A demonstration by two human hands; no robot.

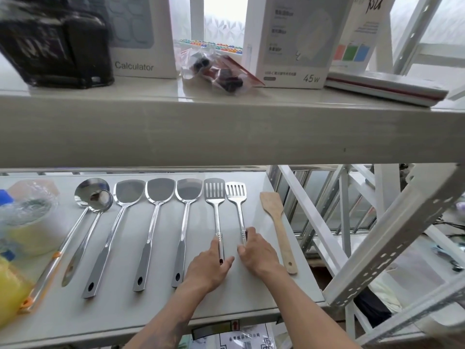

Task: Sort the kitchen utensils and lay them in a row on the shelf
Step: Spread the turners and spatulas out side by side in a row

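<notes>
Steel utensils lie in a row on the grey shelf (251, 308), handles toward me. From the left: two ladles (93, 197), three solid turners (158, 192), then two slotted turners. My left hand (208, 267) grips the handle of the left slotted turner (214, 191). My right hand (256, 251) holds the handle of the right slotted turner (236, 192). A wooden spatula (275, 217) lies apart at the right end, untouched.
A tape roll in plastic wrap (27, 217) and a yellow object (10, 295) sit at the shelf's left end. The upper shelf (226, 127) carries boxes, a black holder and a bag. White metal rack struts (392, 235) stand to the right.
</notes>
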